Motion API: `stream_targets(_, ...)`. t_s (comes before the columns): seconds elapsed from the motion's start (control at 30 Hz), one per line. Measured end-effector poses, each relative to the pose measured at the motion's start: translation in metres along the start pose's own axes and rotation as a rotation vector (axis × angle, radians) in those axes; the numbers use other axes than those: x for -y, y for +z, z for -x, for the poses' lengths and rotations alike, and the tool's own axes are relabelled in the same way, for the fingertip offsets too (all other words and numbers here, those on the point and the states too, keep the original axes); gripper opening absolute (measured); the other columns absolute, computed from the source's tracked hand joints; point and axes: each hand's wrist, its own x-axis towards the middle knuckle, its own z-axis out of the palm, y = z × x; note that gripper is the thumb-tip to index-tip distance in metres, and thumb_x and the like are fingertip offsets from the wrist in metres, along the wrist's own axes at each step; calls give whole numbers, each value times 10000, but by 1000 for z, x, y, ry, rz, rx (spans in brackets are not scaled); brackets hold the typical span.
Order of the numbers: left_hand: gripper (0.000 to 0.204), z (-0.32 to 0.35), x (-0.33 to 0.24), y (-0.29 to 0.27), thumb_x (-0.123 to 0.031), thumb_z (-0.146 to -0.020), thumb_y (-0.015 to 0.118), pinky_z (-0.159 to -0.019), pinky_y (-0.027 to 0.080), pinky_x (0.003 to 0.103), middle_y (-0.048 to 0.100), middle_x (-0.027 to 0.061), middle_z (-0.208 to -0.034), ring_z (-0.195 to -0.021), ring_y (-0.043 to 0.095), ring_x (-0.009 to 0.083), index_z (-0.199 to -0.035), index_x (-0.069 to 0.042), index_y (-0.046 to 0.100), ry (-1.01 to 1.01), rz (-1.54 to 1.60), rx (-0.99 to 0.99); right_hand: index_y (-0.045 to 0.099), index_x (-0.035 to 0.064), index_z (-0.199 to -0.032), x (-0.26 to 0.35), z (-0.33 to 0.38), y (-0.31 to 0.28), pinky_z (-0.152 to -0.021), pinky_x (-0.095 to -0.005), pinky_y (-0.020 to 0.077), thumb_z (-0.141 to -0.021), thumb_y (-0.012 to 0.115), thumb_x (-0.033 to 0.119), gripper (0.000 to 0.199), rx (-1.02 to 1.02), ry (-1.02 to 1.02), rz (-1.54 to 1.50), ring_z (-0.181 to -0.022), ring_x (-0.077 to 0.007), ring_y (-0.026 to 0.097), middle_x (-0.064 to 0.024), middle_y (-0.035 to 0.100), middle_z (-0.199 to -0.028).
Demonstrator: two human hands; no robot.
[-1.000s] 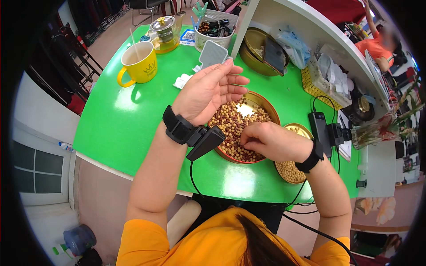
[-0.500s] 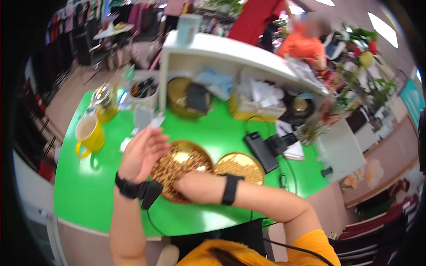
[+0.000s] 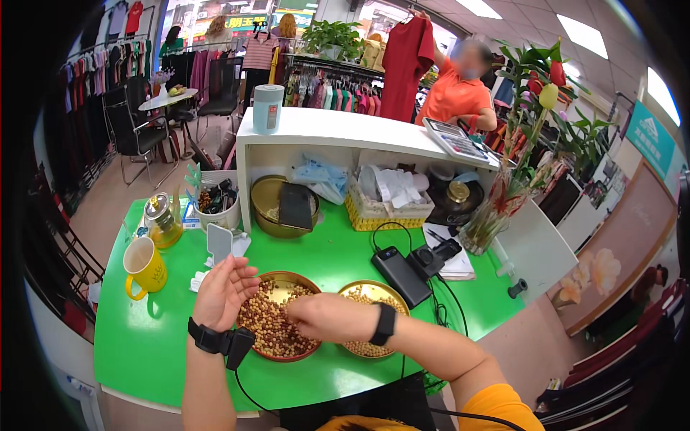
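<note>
Two round golden bowls stand on the green table (image 3: 129, 337). The left bowl (image 3: 282, 278) holds mixed brown and pale beans; the right bowl (image 3: 374, 291) holds small pale beans. My left hand (image 3: 223, 291) hovers palm-up, cupped, over the left bowl's left rim, and I cannot see anything in it. My right hand (image 3: 320, 314) reaches across into the left bowl, fingers bunched among the beans. Both wrists wear black bands, and a cable runs from the left one.
A yellow mug (image 3: 144, 267), a glass jar (image 3: 162, 221) and a white box of small items (image 3: 215, 205) stand at the left. A black power bank (image 3: 400, 275) with cables lies to the right. Behind is a white counter (image 3: 345, 128) with another golden bowl (image 3: 269, 208) and a person in orange (image 3: 460, 93).
The view has tilted up from the table to show the counter and shop. My left hand stays cupped over the left bowl and my right hand keeps working in the beans.
</note>
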Motion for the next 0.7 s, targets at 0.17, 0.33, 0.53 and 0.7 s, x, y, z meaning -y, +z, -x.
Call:
stream_targets(0.17, 259, 8, -2, -3, -267, -977, 448, -744, 506, 320, 626, 95, -898, -815, 616, 197, -1024, -29, 539, -4, 8, -16, 577, 13, -820, -20, 38, -36, -700, -410, 477, -791, 562, 101, 94, 145, 160, 96, -784, -337, 587, -150, 596, -842)
stream_targets(0.33, 253, -1, 1, -5, -263, -961, 487, -750, 506, 327, 637, 95, -905, -821, 619, 200, -1029, -32, 564, -17, 29, -34, 606, 2, -873, -20, 32, -43, -722, -405, 483, -810, 528, 79, 127, 44, 113, 115, -809, -351, 593, -181, 606, -837)
stream_targets(0.53, 338, -11, -8, -16, -325, -967, 465, -837, 490, 337, 633, 112, -993, -918, 608, 209, -1073, -17, 558, 12, 45, 36, 613, -16, -992, 5, -7, -11, -789, -394, 485, -801, 462, 3, 243, 296, -69, -125, -880, -350, 605, -200, 628, -915)
stream_targets(0.7, 350, -4, -14, -12, -328, -972, 451, -845, 486, 338, 615, 116, -1018, -924, 594, 208, -1100, -13, 536, 42, 48, 18, 606, -21, -1055, 11, -38, 17, -826, -394, 479, -784, 419, -25, 329, 479, 12, -349, -921, -357, 610, -216, 634, -978)
